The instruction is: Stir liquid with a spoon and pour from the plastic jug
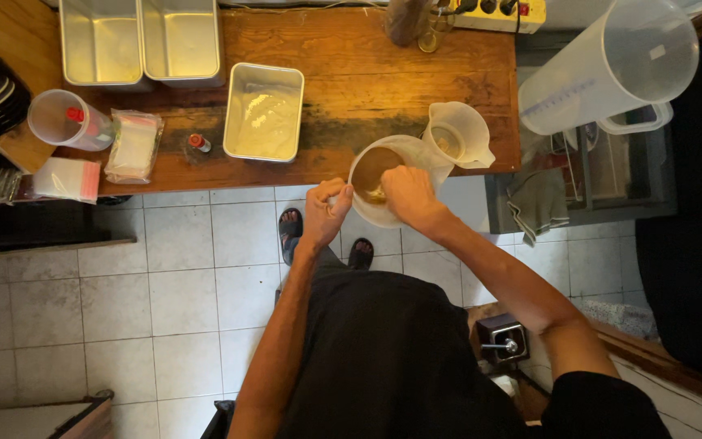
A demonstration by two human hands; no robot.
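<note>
Your left hand gripped the rim of the white bowl at nine o'clock; your right hand was closed inside it (on what, I cannot tell). The bowl overhung the wooden table edge, so a hard push could have tipped the brown liquid out.

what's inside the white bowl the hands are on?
The white bowl holds a brownish mixture. The right hand is closed over its near side, covering whatever it grips and part of the contents. The left hand holds the rim. The bowl's bottom is hidden.
</note>
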